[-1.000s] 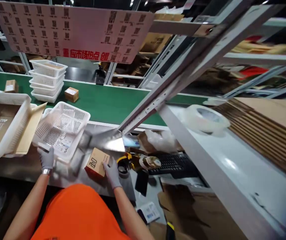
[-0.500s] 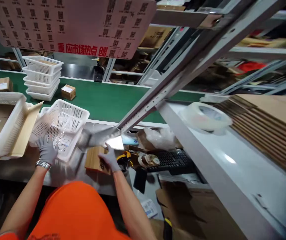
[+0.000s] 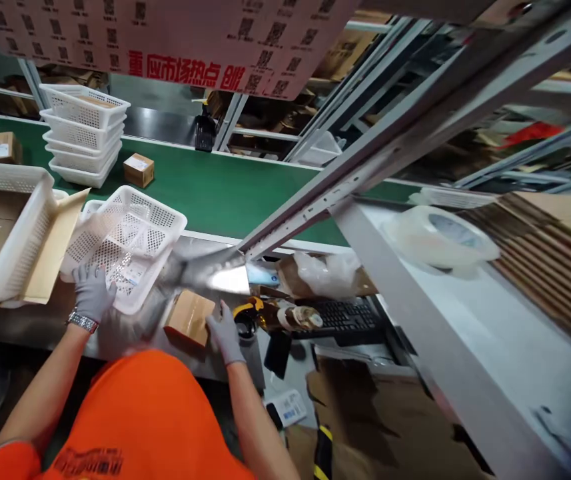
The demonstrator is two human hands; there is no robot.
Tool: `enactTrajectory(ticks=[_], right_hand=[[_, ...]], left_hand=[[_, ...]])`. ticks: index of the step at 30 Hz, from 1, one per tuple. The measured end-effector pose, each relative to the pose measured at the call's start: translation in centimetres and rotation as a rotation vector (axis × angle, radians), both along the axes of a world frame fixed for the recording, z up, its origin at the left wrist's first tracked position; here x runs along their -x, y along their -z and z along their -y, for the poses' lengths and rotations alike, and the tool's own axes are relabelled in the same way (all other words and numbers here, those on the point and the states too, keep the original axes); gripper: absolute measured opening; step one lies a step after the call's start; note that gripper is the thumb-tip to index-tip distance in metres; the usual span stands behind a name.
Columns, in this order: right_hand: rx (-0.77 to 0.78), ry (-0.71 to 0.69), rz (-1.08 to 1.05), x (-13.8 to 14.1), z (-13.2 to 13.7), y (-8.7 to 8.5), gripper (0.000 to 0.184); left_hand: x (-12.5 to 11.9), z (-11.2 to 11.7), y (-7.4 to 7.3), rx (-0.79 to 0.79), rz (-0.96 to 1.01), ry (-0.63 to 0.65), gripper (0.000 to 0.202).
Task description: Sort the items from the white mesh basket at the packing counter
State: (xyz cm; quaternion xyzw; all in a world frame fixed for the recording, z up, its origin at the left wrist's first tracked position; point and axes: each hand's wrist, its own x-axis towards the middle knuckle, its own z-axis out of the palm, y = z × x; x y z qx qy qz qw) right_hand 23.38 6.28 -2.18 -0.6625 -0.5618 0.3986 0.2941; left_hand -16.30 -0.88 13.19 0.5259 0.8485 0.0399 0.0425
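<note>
My left hand (image 3: 91, 293), in a grey glove, lies with spread fingers at the near left edge of a white perforated basket (image 3: 165, 220). Inside that basket are a smaller white tray and a clear item with a white label (image 3: 134, 272). On the metal bench stands a small brown cardboard box (image 3: 191, 317), with clear tape over its top. My right hand (image 3: 225, 335), gloved too, is at the right side of this box with its fingers apart; whether they touch it I cannot tell.
Left is a large white basket (image 3: 40, 193) with cardboard. Behind runs a green conveyor (image 3: 205, 180) with stacked baskets (image 3: 85, 137) and small boxes. A slanted metal post (image 3: 315, 207) rises on the right, near a keyboard (image 3: 348, 317), a tape roll (image 3: 440, 237) and flattened cartons (image 3: 545, 247).
The cardboard box has turned, showing more of its taped top. My right hand has shifted slightly right, from over the box to its side. My left hand has stayed by the basket.
</note>
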Motion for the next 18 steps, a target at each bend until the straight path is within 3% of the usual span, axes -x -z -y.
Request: enactTrajectory(ticks=[4, 7, 10, 14, 16, 18], right_hand=[[0.078, -0.089, 0.435, 6.8, 0.3, -1.7, 0.142], [0.079, -0.135, 0.559, 9.5, 0.1, -2.4, 0.144], [0.011, -0.12, 0.451, 7.4, -0.6, -2.3, 0.141], [0.036, -0.021, -0.077, 1.8, -1.2, -1.0, 0.136], [0.078, -0.008, -0.311, 0.3, -1.0, -0.2, 0.128], [0.115, 0.006, -0.401, -0.2, -0.4, 0.8, 0.121]], left_hand=[[-0.6, -0.8, -2.2, 0.088, -0.004, 0.096, 0.053], [-1.0, -1.8, -3.7, 0.094, 0.046, 0.158, 0.048], [-1.1, -3.1, -4.4, 0.103, 0.12, 0.194, 0.044], [-0.9, -5.8, -4.1, 0.129, 0.288, 0.196, 0.036], [-1.0, -7.6, -3.7, 0.098, 0.357, 0.184, 0.034], [-1.1, -9.5, -3.5, 0.025, 0.414, 0.177, 0.041]])
